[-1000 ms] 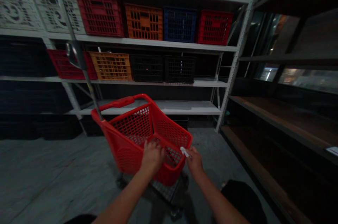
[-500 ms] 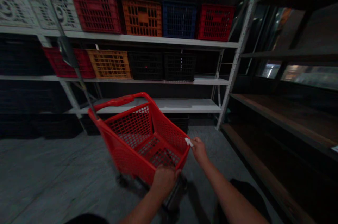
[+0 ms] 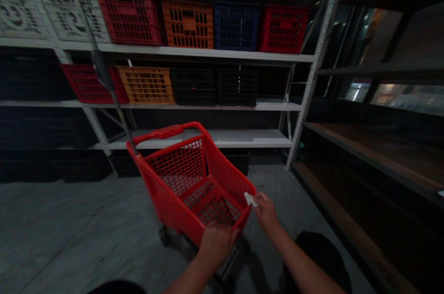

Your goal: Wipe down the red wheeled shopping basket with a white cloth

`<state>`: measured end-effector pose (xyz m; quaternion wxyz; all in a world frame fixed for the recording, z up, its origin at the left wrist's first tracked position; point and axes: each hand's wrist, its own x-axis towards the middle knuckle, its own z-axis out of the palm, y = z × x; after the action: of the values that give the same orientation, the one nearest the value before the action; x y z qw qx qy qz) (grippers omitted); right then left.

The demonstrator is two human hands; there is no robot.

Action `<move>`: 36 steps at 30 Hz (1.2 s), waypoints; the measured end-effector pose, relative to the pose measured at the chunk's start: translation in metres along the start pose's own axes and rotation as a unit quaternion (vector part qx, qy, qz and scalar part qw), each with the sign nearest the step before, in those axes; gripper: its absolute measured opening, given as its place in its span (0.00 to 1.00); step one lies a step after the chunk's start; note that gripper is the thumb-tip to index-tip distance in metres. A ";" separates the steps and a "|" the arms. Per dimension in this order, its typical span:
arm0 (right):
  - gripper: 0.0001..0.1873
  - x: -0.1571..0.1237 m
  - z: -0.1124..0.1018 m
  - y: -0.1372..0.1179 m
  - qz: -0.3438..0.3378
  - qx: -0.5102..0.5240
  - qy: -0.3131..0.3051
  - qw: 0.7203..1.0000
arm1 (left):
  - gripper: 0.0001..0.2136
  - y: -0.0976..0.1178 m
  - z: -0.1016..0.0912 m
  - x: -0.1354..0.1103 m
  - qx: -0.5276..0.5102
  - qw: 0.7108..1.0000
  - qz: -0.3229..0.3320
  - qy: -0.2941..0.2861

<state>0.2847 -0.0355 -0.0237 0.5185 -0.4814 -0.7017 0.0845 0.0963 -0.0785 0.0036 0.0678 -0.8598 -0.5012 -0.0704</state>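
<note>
Your left hand (image 3: pixel 217 244) is closed over the near rim of the red cart (image 3: pixel 176 169), which stands at bottom centre of the frame on the concrete floor (image 3: pixel 69 224). Your right hand (image 3: pixel 266 213) is nearly closed, pinching a white scrap (image 3: pixel 250 199) just beside the cart's right rim. Across the upper half of the frame, shelving (image 3: pixel 208 52) holds 2 rows of crates (image 3: pixel 187 23) in red, orange, blue and black.
</note>
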 end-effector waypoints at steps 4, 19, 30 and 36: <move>0.14 0.011 -0.009 0.023 0.026 -0.048 0.058 0.997 | 0.22 -0.004 0.004 -0.004 0.006 1.000 0.019 0.012; 0.18 0.000 -0.004 -0.003 -0.030 -0.025 -0.026 0.999 | 0.23 -0.034 0.001 -0.009 0.040 0.994 0.086 0.047; 0.15 0.014 -0.018 0.015 -0.017 0.009 0.017 1.000 | 0.22 -0.051 -0.009 -0.017 0.004 1.000 0.022 0.010; 0.15 -0.011 0.005 -0.008 -0.015 0.097 -0.050 0.994 | 0.21 -0.007 -0.008 0.007 -0.061 0.994 -0.092 -0.022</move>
<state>0.2759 -0.0460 -0.0287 0.5282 -0.4133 -0.7224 0.1682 0.0930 -0.0706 0.0134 -0.0025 -0.8137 -0.5745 -0.0878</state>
